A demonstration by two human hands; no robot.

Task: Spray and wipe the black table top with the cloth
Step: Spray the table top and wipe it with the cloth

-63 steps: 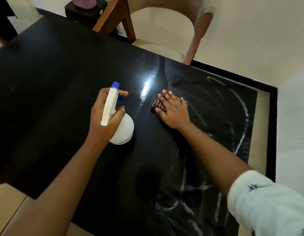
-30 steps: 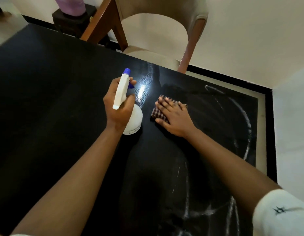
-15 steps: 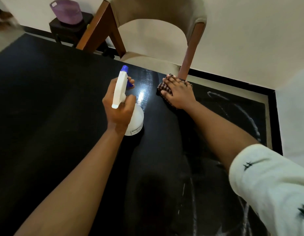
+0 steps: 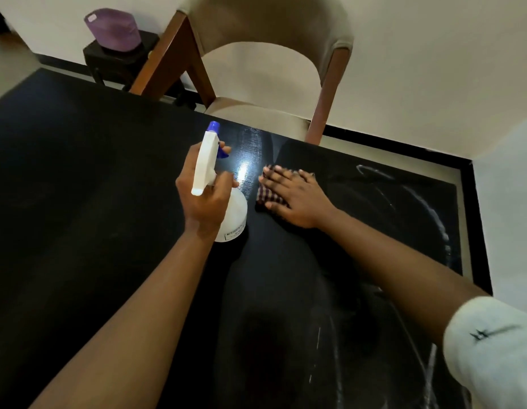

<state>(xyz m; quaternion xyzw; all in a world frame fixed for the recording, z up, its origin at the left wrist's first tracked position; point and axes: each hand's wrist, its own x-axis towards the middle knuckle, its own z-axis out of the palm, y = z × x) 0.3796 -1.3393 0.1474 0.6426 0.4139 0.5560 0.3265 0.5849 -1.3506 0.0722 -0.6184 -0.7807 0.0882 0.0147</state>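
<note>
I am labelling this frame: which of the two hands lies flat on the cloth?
The right hand: it lies flat, pressing the checked cloth; the left hand grips the spray bottle.

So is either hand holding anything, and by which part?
The left hand grips the spray bottle by its neck, below the trigger head. The right hand grips nothing; flat fingers press the checked cloth to the table.

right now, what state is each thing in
bottle, upright, gripped by the left hand
cloth, flat on the table, pressed under the right hand, fingers straight
table, white streaks on its right part, left part plain black
chair, upright at the table's far edge
tub, sitting on a dark stand
</note>
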